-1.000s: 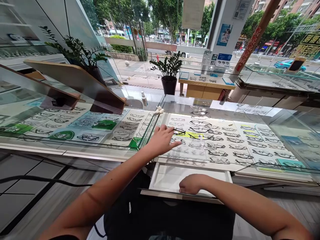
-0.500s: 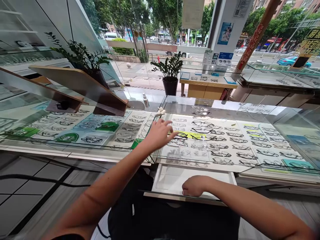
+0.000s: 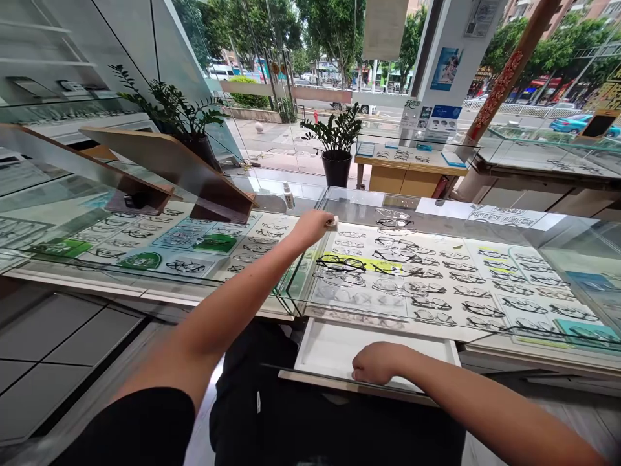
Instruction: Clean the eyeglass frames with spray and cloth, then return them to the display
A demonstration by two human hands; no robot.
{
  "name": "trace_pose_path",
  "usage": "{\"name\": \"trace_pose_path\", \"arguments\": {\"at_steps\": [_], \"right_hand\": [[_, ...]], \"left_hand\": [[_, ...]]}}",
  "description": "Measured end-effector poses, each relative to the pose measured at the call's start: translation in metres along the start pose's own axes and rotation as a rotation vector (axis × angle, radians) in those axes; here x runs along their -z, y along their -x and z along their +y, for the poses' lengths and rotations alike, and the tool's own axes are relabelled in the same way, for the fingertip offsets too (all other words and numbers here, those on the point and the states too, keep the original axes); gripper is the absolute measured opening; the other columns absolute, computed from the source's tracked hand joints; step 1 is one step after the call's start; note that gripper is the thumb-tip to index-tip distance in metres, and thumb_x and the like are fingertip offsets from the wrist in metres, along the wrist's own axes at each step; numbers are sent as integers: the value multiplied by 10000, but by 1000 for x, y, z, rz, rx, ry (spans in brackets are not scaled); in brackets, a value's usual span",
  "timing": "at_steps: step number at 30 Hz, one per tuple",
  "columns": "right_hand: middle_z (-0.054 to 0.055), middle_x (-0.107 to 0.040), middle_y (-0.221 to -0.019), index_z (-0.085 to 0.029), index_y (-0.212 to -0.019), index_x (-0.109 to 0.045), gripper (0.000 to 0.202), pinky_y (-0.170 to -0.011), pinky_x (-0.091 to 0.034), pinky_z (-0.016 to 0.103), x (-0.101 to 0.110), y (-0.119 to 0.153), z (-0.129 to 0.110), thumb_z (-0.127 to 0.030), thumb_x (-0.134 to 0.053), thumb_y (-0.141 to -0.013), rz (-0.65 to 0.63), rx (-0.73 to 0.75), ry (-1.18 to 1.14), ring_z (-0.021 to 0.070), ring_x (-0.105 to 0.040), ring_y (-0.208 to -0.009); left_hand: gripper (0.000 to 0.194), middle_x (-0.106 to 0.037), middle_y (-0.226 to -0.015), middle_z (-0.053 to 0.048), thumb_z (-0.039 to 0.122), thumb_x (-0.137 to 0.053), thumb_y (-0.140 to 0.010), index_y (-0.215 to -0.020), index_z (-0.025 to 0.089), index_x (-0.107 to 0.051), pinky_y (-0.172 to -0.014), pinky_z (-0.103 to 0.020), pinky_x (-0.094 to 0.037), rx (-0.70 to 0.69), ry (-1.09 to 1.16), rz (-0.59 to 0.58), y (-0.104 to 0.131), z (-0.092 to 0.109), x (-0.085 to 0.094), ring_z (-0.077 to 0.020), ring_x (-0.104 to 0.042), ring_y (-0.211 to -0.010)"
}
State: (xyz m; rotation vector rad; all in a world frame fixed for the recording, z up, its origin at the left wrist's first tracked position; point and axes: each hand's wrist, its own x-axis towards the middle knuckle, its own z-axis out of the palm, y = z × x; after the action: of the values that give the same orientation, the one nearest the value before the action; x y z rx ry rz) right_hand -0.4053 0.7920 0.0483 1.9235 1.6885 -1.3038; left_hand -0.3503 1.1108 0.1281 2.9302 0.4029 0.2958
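Observation:
My left hand (image 3: 314, 226) is closed around a crumpled whitish cloth (image 3: 334, 224) above the glass counter top. Only a bit of the cloth shows past the fingertips; I cannot tell whether it is fabric or paper. My right hand (image 3: 377, 364) is low over a pulled-out white drawer (image 3: 320, 346), close to its front edge. Its fingers are curled under, and anything within them is hidden.
Rows of eyeglasses (image 3: 429, 272) lie under the glass of the display counter (image 3: 359, 207). A small spray bottle (image 3: 288, 195) stands on top at the back. Tilted wooden-framed mirrors (image 3: 184, 171) occupy the left, and a potted plant (image 3: 336, 155) is behind the counter.
My left hand has reached forward and closed on the cloth, which was lying on the glass. The right hand has stayed at the drawer. The view has shifted slightly.

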Motion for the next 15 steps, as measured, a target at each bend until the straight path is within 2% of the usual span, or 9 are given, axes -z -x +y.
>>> {"name": "trace_pose_path", "arguments": {"at_steps": [3, 6, 11, 15], "right_hand": [[247, -743, -1322, -96, -1295, -745, 507, -961, -565, 502, 2, 1, 0, -383, -405, -1053, 2, 13, 6, 412, -710, -1237], [242, -747, -1312, -98, -1282, -749, 507, -952, -566, 484, 3, 1, 0, -383, -397, -1055, -1, 15, 4, 402, -715, -1231], [245, -742, -1321, -94, -1287, -742, 506, -932, -559, 473, 4, 2, -1, -380, -393, -1058, -18, 7, 1, 405, -713, -1227], [236, -751, -1305, -109, -1279, -747, 492, -905, -554, 448, 5, 3, -1, -384, -408, -1053, -21, 4, -11, 392, -719, -1212]], "left_hand": [[231, -785, -1053, -96, 236, -589, -932, -984, 209, -812, -783, -332, -437, -274, 10, -83, 16, 17, 5, -225, -675, -885], [265, -801, -1058, -87, 150, -597, -884, -975, 220, -835, -780, -330, -462, -413, -23, -185, 25, 28, 6, -226, -703, -882], [356, -836, -994, -61, 57, -613, -787, -950, 251, -863, -830, -307, -496, -461, 4, -335, 14, 29, -4, -224, -731, -907], [234, -829, -918, -71, 138, -694, -750, -871, 248, -861, -817, -328, -486, -374, -7, -312, -6, 25, -6, -243, -721, -867]]}}
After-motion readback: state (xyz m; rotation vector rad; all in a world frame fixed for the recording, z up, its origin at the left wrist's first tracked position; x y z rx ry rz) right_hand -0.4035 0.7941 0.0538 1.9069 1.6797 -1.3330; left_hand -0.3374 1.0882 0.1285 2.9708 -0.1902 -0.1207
